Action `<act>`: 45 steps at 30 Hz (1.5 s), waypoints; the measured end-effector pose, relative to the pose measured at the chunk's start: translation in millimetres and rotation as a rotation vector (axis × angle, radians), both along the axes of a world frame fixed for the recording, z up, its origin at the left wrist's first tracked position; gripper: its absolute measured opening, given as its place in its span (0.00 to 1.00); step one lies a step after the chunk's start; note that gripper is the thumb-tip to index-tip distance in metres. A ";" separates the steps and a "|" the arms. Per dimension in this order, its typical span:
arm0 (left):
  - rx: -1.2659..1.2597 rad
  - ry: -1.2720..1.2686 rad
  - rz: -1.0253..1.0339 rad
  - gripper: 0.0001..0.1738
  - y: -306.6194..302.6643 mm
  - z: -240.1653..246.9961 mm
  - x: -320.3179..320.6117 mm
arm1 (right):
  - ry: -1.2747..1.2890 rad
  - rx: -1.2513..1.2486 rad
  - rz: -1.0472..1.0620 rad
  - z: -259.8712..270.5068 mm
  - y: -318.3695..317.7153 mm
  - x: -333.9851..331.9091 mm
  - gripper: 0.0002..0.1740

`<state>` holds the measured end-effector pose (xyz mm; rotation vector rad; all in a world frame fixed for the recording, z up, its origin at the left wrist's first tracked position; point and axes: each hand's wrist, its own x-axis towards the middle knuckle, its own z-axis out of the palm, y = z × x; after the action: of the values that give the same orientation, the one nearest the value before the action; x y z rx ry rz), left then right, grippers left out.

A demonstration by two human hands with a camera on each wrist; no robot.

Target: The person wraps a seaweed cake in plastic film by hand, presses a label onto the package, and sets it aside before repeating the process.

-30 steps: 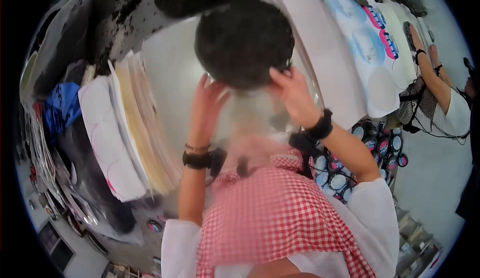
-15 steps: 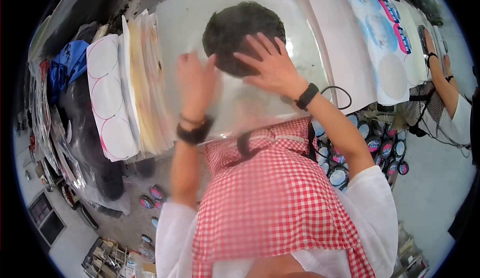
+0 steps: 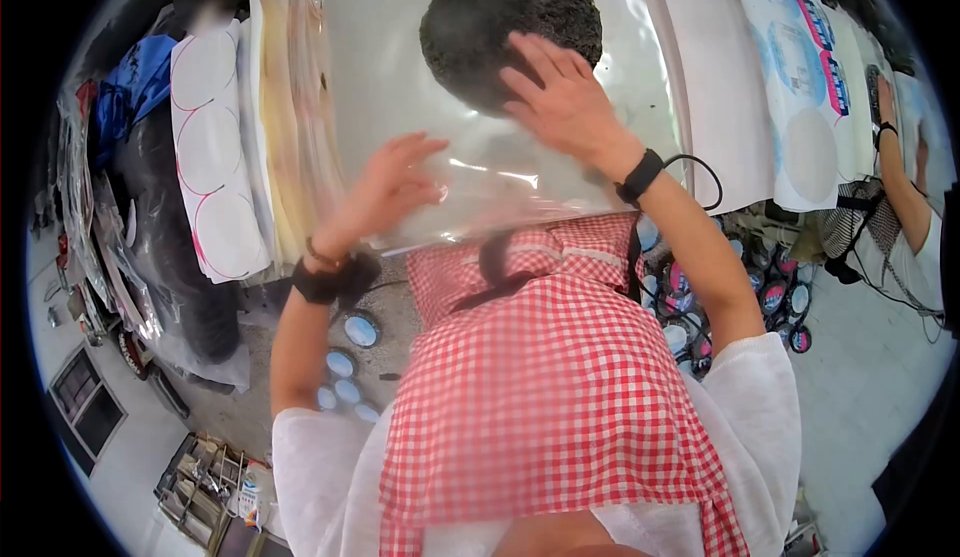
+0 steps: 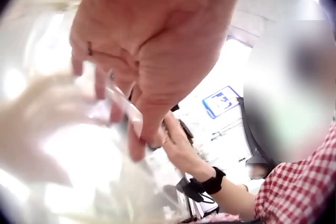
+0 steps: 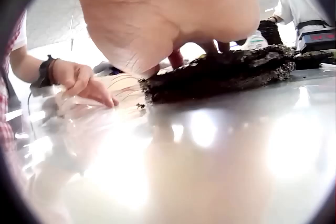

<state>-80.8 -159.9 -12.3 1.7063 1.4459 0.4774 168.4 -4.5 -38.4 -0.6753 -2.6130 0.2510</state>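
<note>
Resting on the near part of a round dark seaweed cake (image 3: 485, 17), the right hand (image 3: 572, 112) has its fingers spread in the head view, its grip released, and covers some of the cake's near edge. The cake lies on the plastic-covered table (image 3: 372, 82), ahead of the checked apron (image 3: 545, 407). Slightly blurred, the left hand (image 3: 388, 189) is over the table's near left part. A second person (image 3: 905, 202) is cut off at the right edge.

From the left wrist, glare washes out much of the scene; clear plastic film (image 4: 116, 97) crosses the left fingers, but I cannot tell whether that grip pinches it.

From the right wrist, the cake's ragged side shows beneath the right hand, whose fingertips are hidden. Reflections whiten the table's plastic.
</note>
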 end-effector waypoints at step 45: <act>0.648 0.330 0.661 0.18 131.9 -47.1 98.1 | 0.304 -0.371 -0.415 -13.0 34.5 -50.6 0.17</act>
<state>17.3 -27.9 -59.4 1.8033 2.2874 1.1615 117.7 30.0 -51.4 -1.1804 -2.0959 0.6590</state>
